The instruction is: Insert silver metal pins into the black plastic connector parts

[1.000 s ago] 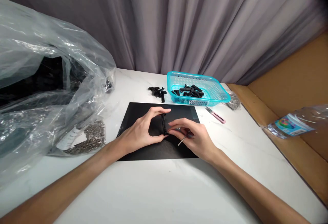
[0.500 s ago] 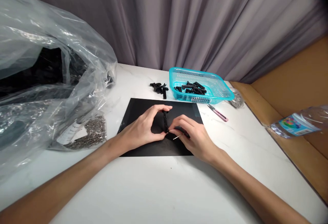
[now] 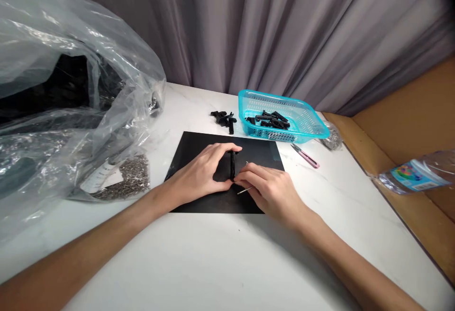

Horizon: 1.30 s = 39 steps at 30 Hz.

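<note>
My left hand (image 3: 204,171) grips a narrow black plastic part (image 3: 232,165) by its two ends, index finger at the far end and thumb at the near end. My right hand (image 3: 272,185) is closed, its thumb and fingertips pinched at the part's near end beside my left thumb. Whatever sits in that pinch is too small to make out. A thin metal-shafted tool (image 3: 243,190) sticks out to the left from under the right fingers; its handle is hidden in the hand. Both hands are above a black mat (image 3: 209,203).
Several loose black parts (image 3: 224,120) lie beyond the mat, beside a turquoise basket (image 3: 284,136) holding more. Pink-handled snips (image 3: 306,156) lie right. Bags of small metal pieces (image 3: 133,177) (image 3: 333,136), a large plastic bag (image 3: 138,64) and a bottle (image 3: 414,176) surround the workspace.
The black part has turned slightly in my left hand's grip. My right hand has rolled a little, hiding the tool's dark handle. The whole view has shifted slightly.
</note>
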Available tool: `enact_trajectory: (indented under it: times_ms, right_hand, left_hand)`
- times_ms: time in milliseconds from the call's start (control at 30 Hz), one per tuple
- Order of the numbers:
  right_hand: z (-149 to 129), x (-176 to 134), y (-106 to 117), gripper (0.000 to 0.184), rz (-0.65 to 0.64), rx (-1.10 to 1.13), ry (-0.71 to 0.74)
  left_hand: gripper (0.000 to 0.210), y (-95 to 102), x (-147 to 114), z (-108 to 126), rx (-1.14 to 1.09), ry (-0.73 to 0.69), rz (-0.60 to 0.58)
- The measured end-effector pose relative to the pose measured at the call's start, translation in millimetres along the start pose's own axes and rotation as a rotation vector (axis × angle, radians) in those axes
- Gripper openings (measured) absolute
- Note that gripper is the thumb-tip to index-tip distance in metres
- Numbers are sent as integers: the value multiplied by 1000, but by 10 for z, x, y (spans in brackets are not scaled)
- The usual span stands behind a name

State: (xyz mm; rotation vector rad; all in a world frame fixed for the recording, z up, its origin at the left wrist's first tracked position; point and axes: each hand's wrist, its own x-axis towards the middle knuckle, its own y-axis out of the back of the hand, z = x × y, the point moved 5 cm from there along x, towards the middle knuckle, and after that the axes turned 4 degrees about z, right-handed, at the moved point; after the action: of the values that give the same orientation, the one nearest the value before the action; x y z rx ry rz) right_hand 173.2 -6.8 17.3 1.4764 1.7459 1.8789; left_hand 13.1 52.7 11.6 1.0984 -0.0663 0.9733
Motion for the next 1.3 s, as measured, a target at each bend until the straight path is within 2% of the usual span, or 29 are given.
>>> enact_trajectory:
  times_ms: [100, 200, 400, 533, 633, 900, 1100, 1300]
  right_hand:
    - [-61, 18, 5, 22, -31, -118, 15]
    - [-45, 40, 1, 17, -53, -75, -63]
    - [175, 63, -54, 4, -118, 329, -374]
    - [288, 48, -75, 6, -170, 602, -463]
    - [323, 40, -90, 12, -232, 711, -486]
    - [331, 33, -122, 14, -208, 701, -520]
    - [357, 25, -133, 13, -203, 664, -547]
    - [397, 39, -128, 15, -188, 645, -568]
  left_hand:
    - [66, -1, -13, 29, 16, -49, 9]
    - [69, -3, -29, 33, 13, -71, 9]
    - [68, 0, -14, 25, 2, -31, -4]
    - [67, 0, -4, 29, -1, -22, 0]
    - [68, -18, -13, 19, 4, -17, -17]
    - [66, -30, -24, 6, 4, 13, -17]
    - [63, -23, -17, 53, 45, -90, 30]
    - [60, -7, -2, 92, 62, -107, 48]
